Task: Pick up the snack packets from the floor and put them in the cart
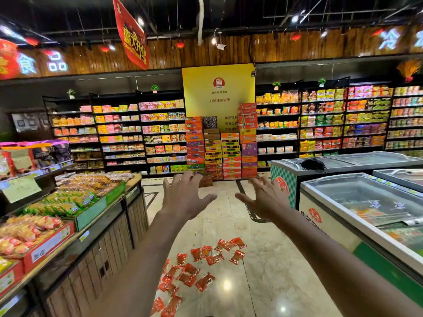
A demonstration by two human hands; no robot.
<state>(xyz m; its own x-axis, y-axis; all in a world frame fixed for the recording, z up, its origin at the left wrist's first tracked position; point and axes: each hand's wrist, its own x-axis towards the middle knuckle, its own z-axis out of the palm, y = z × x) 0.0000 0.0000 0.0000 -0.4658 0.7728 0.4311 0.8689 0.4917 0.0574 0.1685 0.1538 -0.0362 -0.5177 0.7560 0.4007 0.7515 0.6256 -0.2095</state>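
Several small red-orange snack packets (196,268) lie scattered on the shiny tiled floor (263,282) in the aisle, below and between my outstretched arms. My left hand (183,197) is held out in front of me at about chest height, fingers spread and straight, holding nothing. My right hand (265,197) is stretched out beside it, also with spread fingers and empty. Both hands are well above the packets. No cart is in view.
A display counter (75,225) piled with packaged snacks runs along the left. Glass-topped chest freezers (357,202) line the right. Stacked cartons (219,154) and stocked shelves (142,133) close off the aisle's far end.
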